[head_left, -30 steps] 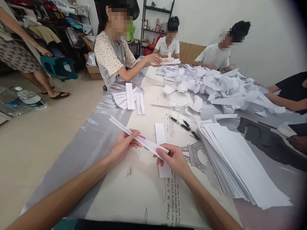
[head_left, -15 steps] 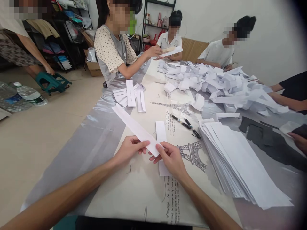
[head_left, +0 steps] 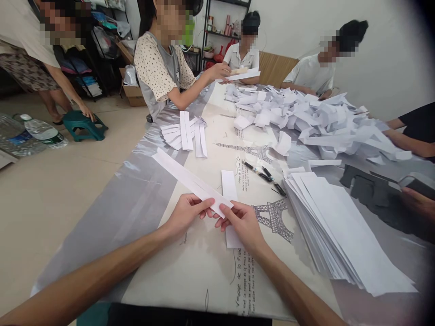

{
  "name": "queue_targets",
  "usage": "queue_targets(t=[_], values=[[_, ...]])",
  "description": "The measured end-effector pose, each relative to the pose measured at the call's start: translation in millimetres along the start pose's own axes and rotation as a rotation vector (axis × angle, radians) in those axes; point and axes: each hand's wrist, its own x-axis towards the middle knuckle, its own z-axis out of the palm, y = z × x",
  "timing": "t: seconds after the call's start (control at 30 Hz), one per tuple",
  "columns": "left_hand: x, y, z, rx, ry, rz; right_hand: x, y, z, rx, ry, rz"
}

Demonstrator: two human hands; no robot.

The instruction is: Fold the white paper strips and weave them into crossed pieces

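A long folded strip of white paper [head_left: 190, 181] is held above the table, slanting from upper left to lower right. My left hand [head_left: 188, 212] pinches it from below, thumb on top. At its lower right end, my right hand [head_left: 242, 222] grips it the same way. Beneath, a second white paper strip [head_left: 230, 185] lies on the printed tablecloth [head_left: 163, 276], partly hidden by my right hand. Farther off lies a small group of folded paper strips [head_left: 186, 131]. Right of my hands stands a fanned stack of white paper sheets [head_left: 336, 226].
Several pens [head_left: 267, 174] lie between the strip and the stack. A large heap of folded papers [head_left: 306, 113] covers the far right of the table. People sit around it. At left, a person bends over a green stool [head_left: 83, 126] near plastic bottles [head_left: 42, 131].
The strip in my hands has turned slightly, its far end shifting left and a lengthwise fold line now showing. At left, the person has set the green stool upright on the floor.
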Motion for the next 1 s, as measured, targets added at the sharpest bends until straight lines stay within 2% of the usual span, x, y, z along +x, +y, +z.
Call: queue_targets(t=[0.37,1.0], values=[[1.6,-2.1,-4.5,0.041,-0.039,-0.037,1.0,-5.8,-0.2,-0.005,0.022,0.066],[3.2,-1.1,-5.3,0.003,-0.057,-0.056,3.3,-1.6,-3.6,-0.017,-0.001,0.063]])
